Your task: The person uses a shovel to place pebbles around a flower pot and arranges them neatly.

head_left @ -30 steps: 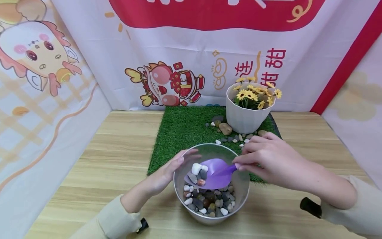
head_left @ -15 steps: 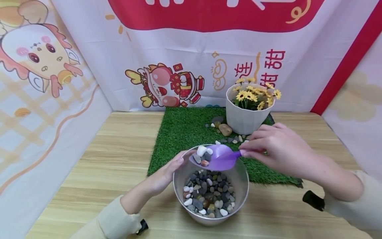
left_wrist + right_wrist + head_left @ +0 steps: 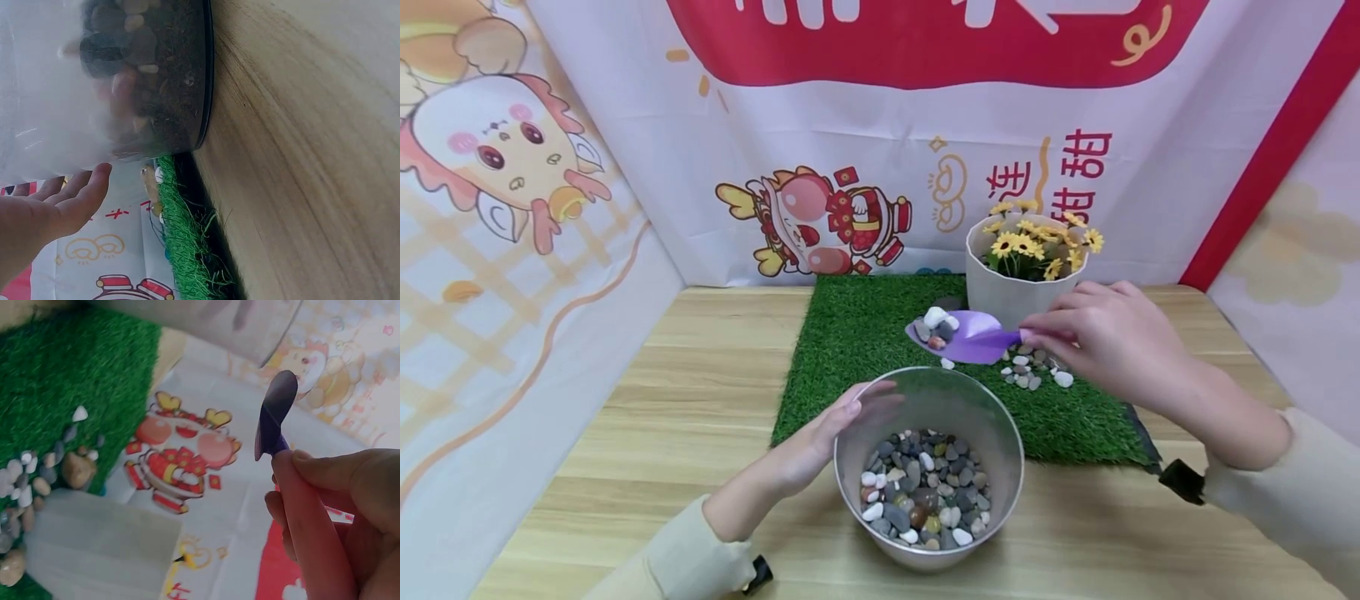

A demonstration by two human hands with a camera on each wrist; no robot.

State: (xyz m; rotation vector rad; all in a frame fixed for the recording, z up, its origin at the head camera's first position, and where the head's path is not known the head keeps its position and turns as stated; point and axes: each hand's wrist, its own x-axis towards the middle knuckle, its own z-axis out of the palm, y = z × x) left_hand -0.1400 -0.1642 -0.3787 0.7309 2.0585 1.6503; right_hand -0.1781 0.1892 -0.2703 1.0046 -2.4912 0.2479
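A purple garden trowel [image 3: 981, 340] is pinched by its handle in my right hand [image 3: 1116, 346], blade pointing left. It carries a small heap of pebbles [image 3: 936, 327], white, grey and reddish, above the grass mat past the bucket's far rim. In the right wrist view the trowel [image 3: 279, 406] shows its blade edge-on, with thumb and fingers around the handle. The see-through bucket [image 3: 981, 417] stands on the table with many mixed pebbles [image 3: 925, 492] at its bottom. Against its left outer wall rests my left hand [image 3: 808, 442], the fingers extended and visible through the wall.
Behind the bucket lies a green artificial grass mat [image 3: 842, 358]. On its far right side stands a white flowerpot [image 3: 1011, 296] with yellow flowers [image 3: 1026, 243]. Loose pebbles [image 3: 1026, 371] lie around the pot's foot. A printed cloth backdrop [image 3: 685, 192] closes off the back.
My right hand has lifted the loaded trowel out of the bucket and moved it away from me, over the mat toward the flowerpot. The left hand stays at the bucket.
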